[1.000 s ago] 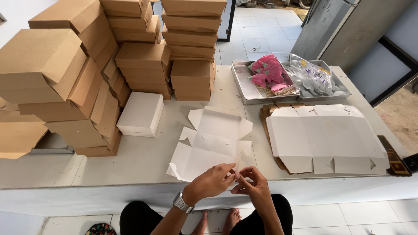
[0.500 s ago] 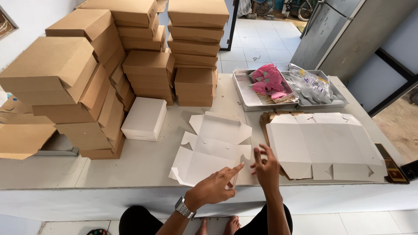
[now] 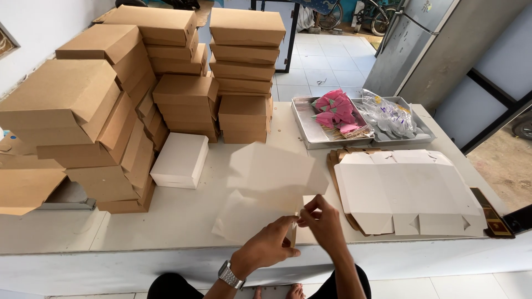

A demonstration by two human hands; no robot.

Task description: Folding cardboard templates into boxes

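Head view: flat white die-cut cardboard box blank (image 3: 274,180), lying on tabletop (image 3: 183,216) 0.5 s ago, now lifted & tilted near front edge. Left hand (image 3: 271,243) & right hand (image 3: 321,218) both pinch its near flap; folding seems underway.

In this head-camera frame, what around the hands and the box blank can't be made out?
- Flat box blank: motion-blurred in the head view; its flaps and creases are unclear.
- Its near edge: covered by the left hand and right hand, so the grip is hidden.
- Clear bags in the right metal tray: contents too small and glary.
- Dark object at the table's right edge: partly under the stack of flat blanks.
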